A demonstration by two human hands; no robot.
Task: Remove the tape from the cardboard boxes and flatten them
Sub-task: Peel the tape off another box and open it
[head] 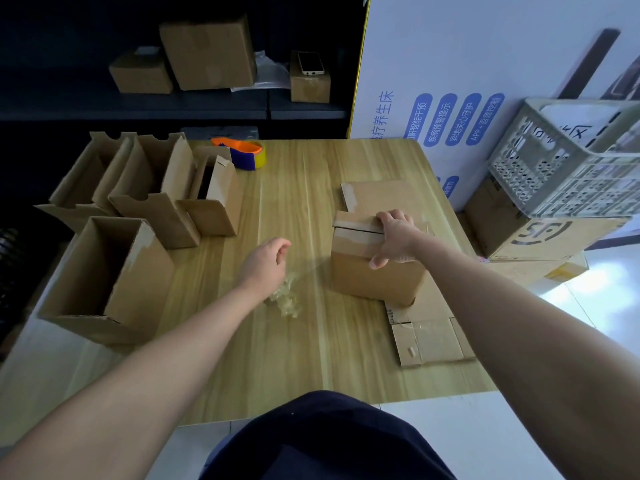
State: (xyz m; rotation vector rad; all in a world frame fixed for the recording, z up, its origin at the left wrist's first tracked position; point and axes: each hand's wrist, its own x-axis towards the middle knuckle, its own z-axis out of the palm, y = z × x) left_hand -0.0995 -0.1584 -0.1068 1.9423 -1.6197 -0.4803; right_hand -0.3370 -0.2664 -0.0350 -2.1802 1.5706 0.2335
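Well left of the left hand: opened boxes standing flaps up, seemingly queued for flattening; left hand itself loosely curled above the table, holding nothing; just beneath its wrist, crumpled tape, likely a waste pile kept clear of the work; right hand clamped over the closed box, fingers over far edge, thumb on near face, probably steadying it; pale tape strip along top seam, beside the fingers; below that hand, flattened cardboard.
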